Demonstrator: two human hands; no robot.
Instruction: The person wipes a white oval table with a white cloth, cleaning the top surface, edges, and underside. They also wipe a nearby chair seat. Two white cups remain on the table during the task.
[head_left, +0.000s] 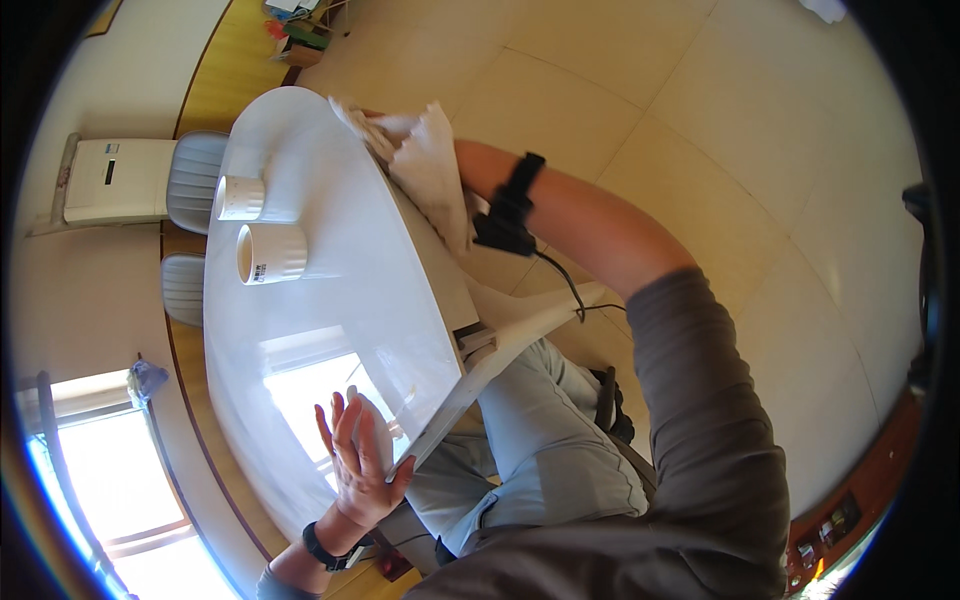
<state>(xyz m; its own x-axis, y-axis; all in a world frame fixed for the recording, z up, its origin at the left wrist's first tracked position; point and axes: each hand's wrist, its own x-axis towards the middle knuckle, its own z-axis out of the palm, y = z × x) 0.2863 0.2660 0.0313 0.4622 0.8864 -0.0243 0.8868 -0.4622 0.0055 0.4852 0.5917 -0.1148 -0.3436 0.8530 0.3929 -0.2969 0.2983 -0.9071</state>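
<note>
A white cloth (431, 165) hangs over the far right edge of a glossy white table (352, 255). My right hand (401, 127) grips it and is mostly hidden in its folds. Part of the cloth lies against the table's side. Near the close corner of the table, my left hand (360, 469) is spread with its fingers apart and holds nothing. Its palm is by the edge, and a pale reflection shows beside the fingers. Two white ribbed cups, one larger (281, 255) and one smaller (244, 199), stand on the tabletop; the larger bears writing.
Grey chairs (196, 180) stand along the table's far side, by a white appliance (120, 180) at the wall. A black strap device (514, 210) on my right forearm trails a cable (566, 281). My legs (555, 435) are beside the table's side. A bright window (120, 480) lies lower left.
</note>
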